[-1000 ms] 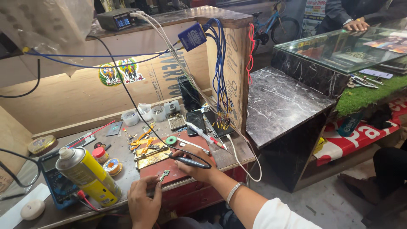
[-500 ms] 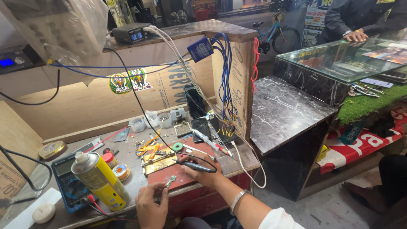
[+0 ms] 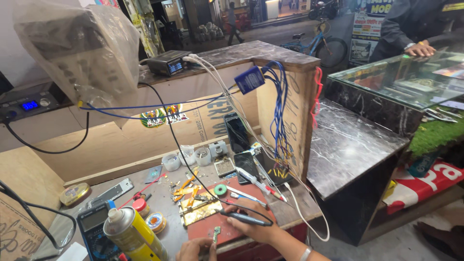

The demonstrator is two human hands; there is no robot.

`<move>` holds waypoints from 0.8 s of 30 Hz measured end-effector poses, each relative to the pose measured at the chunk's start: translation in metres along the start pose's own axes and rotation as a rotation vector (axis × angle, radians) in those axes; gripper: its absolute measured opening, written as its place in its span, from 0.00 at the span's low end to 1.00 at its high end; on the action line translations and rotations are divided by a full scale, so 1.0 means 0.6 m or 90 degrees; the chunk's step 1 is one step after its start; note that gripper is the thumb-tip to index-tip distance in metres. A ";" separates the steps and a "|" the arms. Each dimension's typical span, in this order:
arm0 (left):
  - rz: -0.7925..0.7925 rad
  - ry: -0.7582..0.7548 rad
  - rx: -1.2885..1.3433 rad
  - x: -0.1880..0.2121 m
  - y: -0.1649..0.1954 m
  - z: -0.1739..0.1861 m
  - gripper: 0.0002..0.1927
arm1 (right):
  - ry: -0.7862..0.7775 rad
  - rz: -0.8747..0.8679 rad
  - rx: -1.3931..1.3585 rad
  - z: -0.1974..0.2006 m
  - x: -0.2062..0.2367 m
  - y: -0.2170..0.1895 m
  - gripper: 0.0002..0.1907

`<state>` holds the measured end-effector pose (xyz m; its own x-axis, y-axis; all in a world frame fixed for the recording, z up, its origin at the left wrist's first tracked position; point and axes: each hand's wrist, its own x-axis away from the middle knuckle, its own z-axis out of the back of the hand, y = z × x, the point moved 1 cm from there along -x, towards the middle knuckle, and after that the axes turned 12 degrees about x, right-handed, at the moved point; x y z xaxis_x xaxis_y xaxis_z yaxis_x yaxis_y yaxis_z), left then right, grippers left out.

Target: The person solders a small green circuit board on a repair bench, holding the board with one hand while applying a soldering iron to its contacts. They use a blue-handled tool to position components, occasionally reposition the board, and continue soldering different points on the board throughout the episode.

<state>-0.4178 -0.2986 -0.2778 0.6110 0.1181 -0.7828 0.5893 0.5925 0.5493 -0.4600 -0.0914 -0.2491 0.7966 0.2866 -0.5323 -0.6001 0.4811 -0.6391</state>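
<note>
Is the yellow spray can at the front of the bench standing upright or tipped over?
Upright, leaning slightly in the head view: the yellow spray can stands on its base beside the multimeter, white nozzle on top. Full or empty: cannot tell.

Both hands sit low at the near edge. The right hand (image 3: 253,226) lies palm down, fingers curled in a pen-like grip, its forearm running off to the lower right with a band at the wrist. The left hand (image 3: 195,249) is pinched shut, thumb against fingertips, partly cut off.
</note>
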 end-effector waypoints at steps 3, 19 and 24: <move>0.062 -0.036 0.005 -0.022 -0.024 -0.012 0.10 | -0.008 0.017 0.006 -0.004 -0.026 0.013 0.13; -0.013 -0.054 -0.051 -0.056 -0.083 -0.072 0.21 | -0.024 -0.012 -0.029 -0.007 -0.072 0.062 0.14; 0.156 -0.224 -0.139 -0.066 -0.069 -0.061 0.30 | -0.024 -0.021 -0.031 -0.008 -0.068 0.063 0.14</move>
<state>-0.4858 -0.2988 -0.2804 0.8821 0.0215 -0.4705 0.3030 0.7390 0.6018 -0.5157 -0.0886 -0.2542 0.8178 0.3028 -0.4894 -0.5753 0.4497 -0.6832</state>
